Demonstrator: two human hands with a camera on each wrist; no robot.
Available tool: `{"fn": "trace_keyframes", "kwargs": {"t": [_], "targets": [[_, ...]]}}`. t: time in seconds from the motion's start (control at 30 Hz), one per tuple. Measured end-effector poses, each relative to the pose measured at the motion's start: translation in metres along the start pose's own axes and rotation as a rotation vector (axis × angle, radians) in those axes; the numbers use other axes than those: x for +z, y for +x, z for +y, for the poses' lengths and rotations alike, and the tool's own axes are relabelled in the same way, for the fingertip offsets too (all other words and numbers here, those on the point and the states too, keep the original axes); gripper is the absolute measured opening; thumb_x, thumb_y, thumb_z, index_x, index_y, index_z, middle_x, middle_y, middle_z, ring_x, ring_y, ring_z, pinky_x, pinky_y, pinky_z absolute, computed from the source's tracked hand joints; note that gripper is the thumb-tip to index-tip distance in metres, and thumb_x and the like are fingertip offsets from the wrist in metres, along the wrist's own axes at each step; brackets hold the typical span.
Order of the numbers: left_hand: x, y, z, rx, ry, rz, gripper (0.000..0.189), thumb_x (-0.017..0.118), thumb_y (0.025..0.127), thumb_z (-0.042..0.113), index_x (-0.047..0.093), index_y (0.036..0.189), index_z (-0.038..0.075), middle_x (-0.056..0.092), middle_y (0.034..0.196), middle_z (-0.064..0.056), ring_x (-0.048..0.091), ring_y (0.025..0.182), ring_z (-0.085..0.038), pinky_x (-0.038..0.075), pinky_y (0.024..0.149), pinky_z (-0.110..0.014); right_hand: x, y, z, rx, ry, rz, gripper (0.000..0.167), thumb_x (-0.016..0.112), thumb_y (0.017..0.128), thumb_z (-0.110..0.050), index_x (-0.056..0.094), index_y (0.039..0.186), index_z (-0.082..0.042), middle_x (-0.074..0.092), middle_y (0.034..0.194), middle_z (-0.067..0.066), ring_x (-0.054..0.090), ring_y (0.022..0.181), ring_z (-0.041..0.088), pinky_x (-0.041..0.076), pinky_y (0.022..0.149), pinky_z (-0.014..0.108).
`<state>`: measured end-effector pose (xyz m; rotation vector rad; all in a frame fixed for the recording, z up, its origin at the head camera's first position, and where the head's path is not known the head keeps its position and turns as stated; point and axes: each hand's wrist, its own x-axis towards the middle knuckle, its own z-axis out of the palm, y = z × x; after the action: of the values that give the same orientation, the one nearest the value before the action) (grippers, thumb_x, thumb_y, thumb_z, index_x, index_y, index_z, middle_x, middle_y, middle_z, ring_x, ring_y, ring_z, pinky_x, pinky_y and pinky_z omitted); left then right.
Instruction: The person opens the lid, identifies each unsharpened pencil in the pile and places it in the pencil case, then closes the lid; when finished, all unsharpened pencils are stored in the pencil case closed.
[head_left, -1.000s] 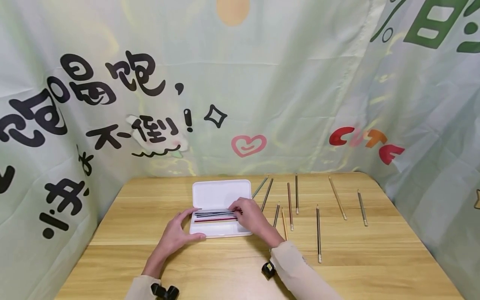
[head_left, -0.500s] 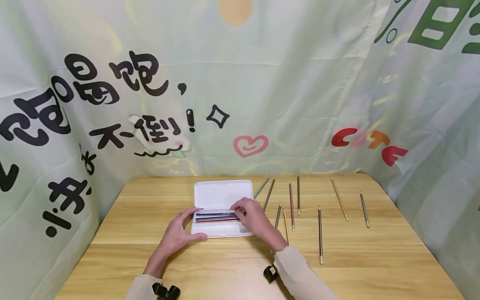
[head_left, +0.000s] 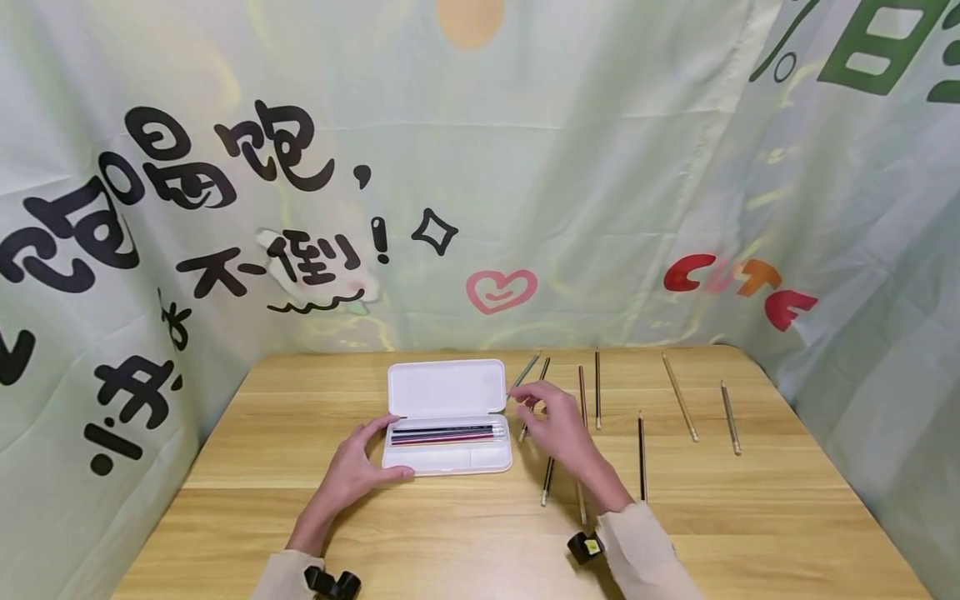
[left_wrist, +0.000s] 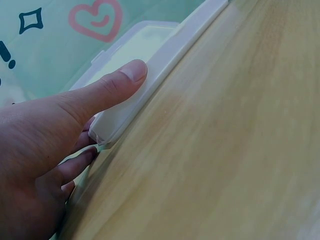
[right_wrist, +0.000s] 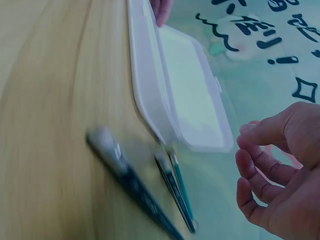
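On the left of the table (head_left: 240,458), the left hand (head_left: 354,471) holds the left end of a white box (head_left: 431,461). Its thumb lies against the near wall, and its index finger reaches to the far left corner, so the hand is spread widely around this end. The lid (head_left: 446,387) is tilted back on the far side. In the box several pencils (head_left: 442,435) lie side by side, their pale ends toward the right.

Just right of the box there is a green pencil (head_left: 527,371) at the far side, and next to it a dark pencil (head_left: 543,371). The right hand (head_left: 558,429) is above this dark pencil and partly covers it. Its fingers are loosely bent, thumb and index finger close together, and it has hold of nothing. Under the right wrist, two more pencils (head_left: 547,483) are partly hidden.

Further right lie a red-brown pencil (head_left: 582,385), two black pencils (head_left: 597,390), one far and one nearer, a tan pencil (head_left: 680,398), and a grey pencil (head_left: 731,421) near the right edge.
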<state>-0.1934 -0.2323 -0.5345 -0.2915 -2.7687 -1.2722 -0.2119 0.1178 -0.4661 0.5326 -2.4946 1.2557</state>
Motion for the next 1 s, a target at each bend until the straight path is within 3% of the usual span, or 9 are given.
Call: {"fn": "trace_keyframes", "kwargs": {"t": [0.17, 0.33, 0.53, 0.7, 1.0], "targets": [[0.0, 0.001, 0.001, -0.005, -0.005, -0.001, 0.092, 0.097, 0.061, 0.052, 0.059, 0.142, 0.029, 0.056, 0.141, -0.02, 0.052, 0.128, -0.044, 0.039, 0.103, -0.068, -0.022, -0.003, 0.012, -0.008, -0.038, 0.079, 0.026, 0.074, 0.089, 0.006, 0.074, 0.113, -0.004, 0.073, 0.1, 0.011, 0.068, 0.088, 0.022, 0.054, 0.067, 0.03], [0.001, 0.0, 0.0, -0.01, -0.009, -0.008, 0.093, 0.097, 0.061, 0.053, 0.058, 0.142, 0.028, 0.056, 0.142, -0.019, 0.051, 0.129, -0.043, 0.038, 0.104, -0.068, -0.038, -0.005, 0.026, 0.048, -0.086, 0.112, 0.03, 0.071, 0.092, 0.003, 0.07, 0.121, -0.001, 0.071, 0.097, 0.011, 0.067, 0.086, 0.024, 0.055, 0.066, 0.03], [0.0, 0.0, -0.001, -0.016, -0.004, -0.002, 0.094, 0.097, 0.061, 0.053, 0.058, 0.142, 0.029, 0.056, 0.142, -0.019, 0.051, 0.129, -0.043, 0.039, 0.104, -0.068, -0.048, -0.009, 0.048, 0.207, -0.07, 0.064, 0.036, 0.07, 0.095, -0.003, 0.063, 0.13, 0.0, 0.068, 0.102, 0.013, 0.066, 0.087, 0.027, 0.053, 0.065, 0.028], [0.0, 0.0, 0.0, -0.017, 0.003, -0.002, 0.094, 0.097, 0.061, 0.052, 0.058, 0.143, 0.028, 0.057, 0.14, -0.02, 0.052, 0.127, -0.043, 0.039, 0.104, -0.067, -0.05, -0.014, 0.066, 0.313, -0.122, 0.006, 0.043, 0.074, 0.092, -0.003, 0.06, 0.133, 0.004, 0.067, 0.102, 0.014, 0.065, 0.086, 0.025, 0.053, 0.07, 0.035], [0.0, 0.001, -0.001, -0.024, -0.002, -0.002, 0.095, 0.098, 0.06, 0.051, 0.058, 0.143, 0.026, 0.057, 0.141, -0.02, 0.051, 0.128, -0.044, 0.038, 0.104, -0.068, -0.049, -0.017, 0.071, 0.29, -0.314, -0.072, 0.042, 0.081, 0.086, -0.007, 0.067, 0.123, 0.007, 0.07, 0.095, 0.011, 0.066, 0.083, 0.025, 0.054, 0.077, 0.049]]}}
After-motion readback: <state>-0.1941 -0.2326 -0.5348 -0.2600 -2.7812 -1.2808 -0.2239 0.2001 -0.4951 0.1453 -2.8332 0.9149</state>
